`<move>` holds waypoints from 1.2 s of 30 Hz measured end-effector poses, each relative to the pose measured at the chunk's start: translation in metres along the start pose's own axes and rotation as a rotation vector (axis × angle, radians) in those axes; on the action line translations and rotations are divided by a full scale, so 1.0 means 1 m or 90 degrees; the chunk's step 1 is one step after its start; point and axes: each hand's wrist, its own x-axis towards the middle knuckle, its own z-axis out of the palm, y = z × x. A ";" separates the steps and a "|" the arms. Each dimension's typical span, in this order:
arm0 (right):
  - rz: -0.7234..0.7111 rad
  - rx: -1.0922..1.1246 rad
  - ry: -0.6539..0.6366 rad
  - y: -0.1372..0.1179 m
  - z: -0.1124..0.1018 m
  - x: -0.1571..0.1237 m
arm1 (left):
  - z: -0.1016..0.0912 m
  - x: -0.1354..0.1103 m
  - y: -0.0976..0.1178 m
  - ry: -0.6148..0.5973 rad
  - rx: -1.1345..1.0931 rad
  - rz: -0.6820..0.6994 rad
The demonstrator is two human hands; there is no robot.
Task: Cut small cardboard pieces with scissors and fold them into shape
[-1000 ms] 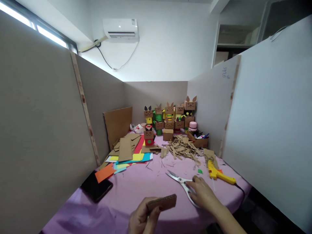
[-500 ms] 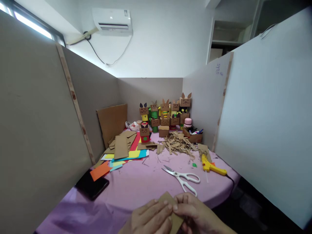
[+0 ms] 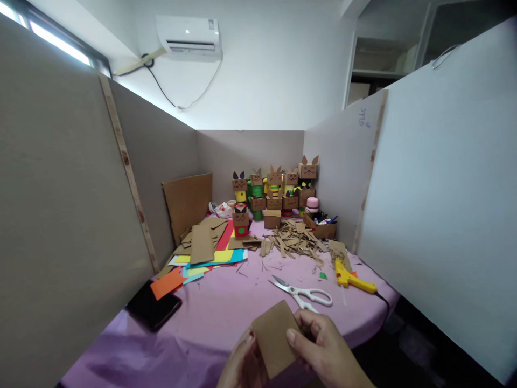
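A brown piece of cardboard [image 3: 274, 339] is held up above the front edge of the table, its flat face towards me. My right hand [image 3: 323, 345] pinches its right side, thumb on the near face and fingers behind. On the left edge rests my left hand [image 3: 242, 358], its fingers mostly hidden behind the cardboard. Just beyond lies a pair of white-handled scissors [image 3: 301, 293] with the blades apart, its lower handle partly covered by my right hand.
A yellow glue gun [image 3: 353, 277] lies at the right. Cardboard scraps [image 3: 297, 240] are heaped before several cardboard animal figures [image 3: 274, 202]. Coloured paper [image 3: 220, 257] and cardboard sheets [image 3: 202, 245] lie left, near a black tablet-like device [image 3: 155, 310]. Partition walls enclose the table.
The cardboard has been raised and turned so more of its face shows. My left hand has slid off its front to the left edge. My right hand still grips it.
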 end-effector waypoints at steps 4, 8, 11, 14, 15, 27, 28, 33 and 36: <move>-0.037 -0.037 -0.010 0.001 0.003 -0.001 | 0.018 0.000 0.001 0.038 -0.145 -0.074; -0.083 -0.081 -0.032 0.005 0.003 -0.002 | 0.019 0.001 0.000 0.067 -0.161 -0.086; -0.076 -0.112 -0.074 0.008 -0.010 0.006 | 0.015 0.000 0.002 0.097 -0.149 -0.094; -0.058 -0.363 0.005 0.021 -0.035 0.025 | 0.013 -0.001 0.007 0.166 -0.121 -0.102; -0.047 -0.525 0.049 0.029 -0.044 0.033 | 0.013 -0.002 0.009 0.186 -0.117 -0.103; 0.055 -0.596 0.022 0.086 -0.068 0.068 | 0.015 -0.009 0.026 0.257 -0.111 -0.044; 0.059 -0.564 0.025 0.086 -0.070 0.067 | 0.014 -0.010 0.027 0.263 -0.110 -0.038; 0.097 -0.276 0.031 0.084 -0.067 0.046 | 0.008 -0.009 0.033 0.300 -0.106 -0.009; 0.137 0.257 0.044 0.079 -0.053 0.019 | 0.006 -0.005 0.034 0.302 -0.112 0.000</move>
